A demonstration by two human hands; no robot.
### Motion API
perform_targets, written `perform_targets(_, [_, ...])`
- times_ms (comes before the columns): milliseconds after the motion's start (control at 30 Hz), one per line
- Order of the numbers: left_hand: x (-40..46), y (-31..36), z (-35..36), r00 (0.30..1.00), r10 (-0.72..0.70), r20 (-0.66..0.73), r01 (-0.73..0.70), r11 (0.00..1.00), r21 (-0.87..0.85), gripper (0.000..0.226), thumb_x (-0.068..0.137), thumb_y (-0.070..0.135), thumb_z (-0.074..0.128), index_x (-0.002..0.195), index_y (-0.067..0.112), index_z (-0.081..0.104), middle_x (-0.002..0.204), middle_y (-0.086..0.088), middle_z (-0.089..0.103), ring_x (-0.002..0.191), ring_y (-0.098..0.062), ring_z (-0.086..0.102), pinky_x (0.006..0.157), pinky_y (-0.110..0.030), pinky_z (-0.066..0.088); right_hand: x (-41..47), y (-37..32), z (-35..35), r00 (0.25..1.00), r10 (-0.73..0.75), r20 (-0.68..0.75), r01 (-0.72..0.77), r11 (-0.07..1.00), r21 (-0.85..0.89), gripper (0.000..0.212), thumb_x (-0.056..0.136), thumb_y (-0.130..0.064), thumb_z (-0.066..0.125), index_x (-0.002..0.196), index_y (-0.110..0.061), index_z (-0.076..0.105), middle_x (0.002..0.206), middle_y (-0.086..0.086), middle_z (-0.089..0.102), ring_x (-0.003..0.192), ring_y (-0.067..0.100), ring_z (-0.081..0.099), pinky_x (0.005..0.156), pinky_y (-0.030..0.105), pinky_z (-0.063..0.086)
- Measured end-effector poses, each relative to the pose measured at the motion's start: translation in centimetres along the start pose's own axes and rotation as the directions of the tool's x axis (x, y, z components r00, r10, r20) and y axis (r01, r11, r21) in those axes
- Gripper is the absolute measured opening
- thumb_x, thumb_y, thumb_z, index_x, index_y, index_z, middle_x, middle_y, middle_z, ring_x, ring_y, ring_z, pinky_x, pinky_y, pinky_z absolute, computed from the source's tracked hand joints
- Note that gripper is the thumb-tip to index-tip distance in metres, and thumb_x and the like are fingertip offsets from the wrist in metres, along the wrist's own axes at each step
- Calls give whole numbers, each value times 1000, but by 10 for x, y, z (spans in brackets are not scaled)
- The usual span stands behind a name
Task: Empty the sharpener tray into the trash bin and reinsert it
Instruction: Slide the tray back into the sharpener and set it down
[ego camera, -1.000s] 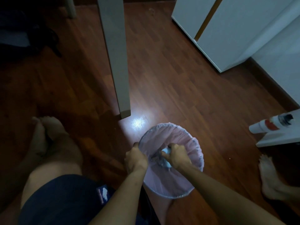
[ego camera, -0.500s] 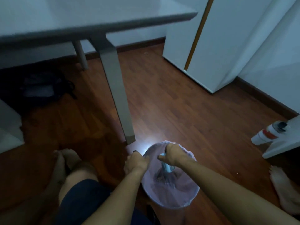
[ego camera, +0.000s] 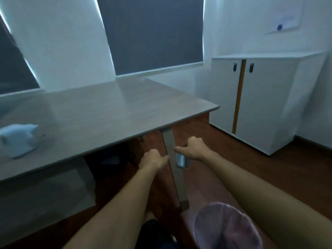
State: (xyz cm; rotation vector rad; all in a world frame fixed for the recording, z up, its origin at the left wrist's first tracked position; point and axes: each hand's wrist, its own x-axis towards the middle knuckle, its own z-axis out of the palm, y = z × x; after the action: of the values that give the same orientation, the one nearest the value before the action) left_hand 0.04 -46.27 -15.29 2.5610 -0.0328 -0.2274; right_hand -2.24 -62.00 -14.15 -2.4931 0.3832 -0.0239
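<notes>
My right hand (ego camera: pixel 193 149) is raised in front of the table leg and grips a small pale blue sharpener tray (ego camera: pixel 180 161), which hangs below the fingers. Beside it, my left hand (ego camera: pixel 152 159) is curled closed with nothing visible in it. The trash bin (ego camera: pixel 228 229), lined with a pink bag, stands on the floor at the bottom right, well below both hands. A pale blue and white object (ego camera: pixel 18 139), blurred, lies on the grey table (ego camera: pixel 100 114) at the far left; I cannot tell whether it is the sharpener.
The grey table leg (ego camera: pixel 175 169) stands just behind my hands, next to the bin. A white cabinet (ego camera: pixel 260 101) stands against the right wall on the wooden floor (ego camera: pixel 251 177). Dark window blinds fill the back wall.
Both hands have lifted out of the trash bin to table-edge height, the right still holding the tray. The view has swung up from the floor to the table and windows.
</notes>
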Motion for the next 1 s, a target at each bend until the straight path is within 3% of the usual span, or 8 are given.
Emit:
perform_targets(133, [-15, -6, -102, 983, 156, -93, -153, 987, 40, 41, 85, 45, 61, 111, 15, 72, 120, -9, 71, 113, -27, 63, 91, -32, 49, -11, -90, -38, 984, -164, -63, 171, 977, 124, 59, 82, -57, 66, 93, 0, 78, 93, 18, 77, 83, 30, 74, 71, 35, 59])
perform_targets(267, [-34, -36, -186, 957, 155, -243, -146, 988, 53, 35, 82, 38, 65, 108, 14, 71, 115, -9, 72, 111, -27, 64, 94, -34, 50, -16, -163, -44, 972, -211, -99, 232, 915, 329, 52, 81, -48, 73, 100, 0, 75, 88, 12, 71, 67, 19, 66, 52, 22, 56])
perform_targets(467, [-50, -106, -272, 886, 57, -460, -71, 997, -14, 40, 79, 36, 64, 115, 17, 66, 120, -8, 69, 111, -27, 62, 95, -35, 48, -11, -242, -19, 964, -263, -46, 243, 793, 558, 50, 75, -42, 80, 100, 1, 72, 92, 14, 69, 72, 25, 69, 78, 38, 63])
perform_targets(600, [-44, -149, -300, 815, -12, -580, -7, 1000, -31, 49, 80, 39, 64, 124, 19, 59, 129, -7, 63, 119, -28, 58, 98, -35, 45, 5, -277, 10, 955, -296, -19, 244, 746, 620, 54, 70, -41, 84, 103, 0, 73, 107, 16, 70, 74, 23, 71, 76, 37, 63])
perform_targets(767, [-26, -192, -310, 709, -89, -699, 43, 996, -83, 61, 79, 41, 67, 133, 17, 51, 139, -9, 52, 127, -29, 50, 99, -36, 41, 27, -299, 50, 940, -342, -2, 270, 740, 616, 58, 69, -44, 84, 105, 0, 73, 107, 16, 71, 82, 25, 74, 74, 37, 64])
perform_targets(1000, [11, -235, -298, 692, -156, -705, 74, 987, -146, 77, 70, 49, 75, 139, 30, 45, 131, -11, 49, 120, -31, 51, 96, -38, 44, 59, -321, 96, 925, -380, 22, 296, 755, 585, 65, 67, -54, 81, 111, -7, 74, 106, 9, 73, 86, 22, 72, 73, 35, 62])
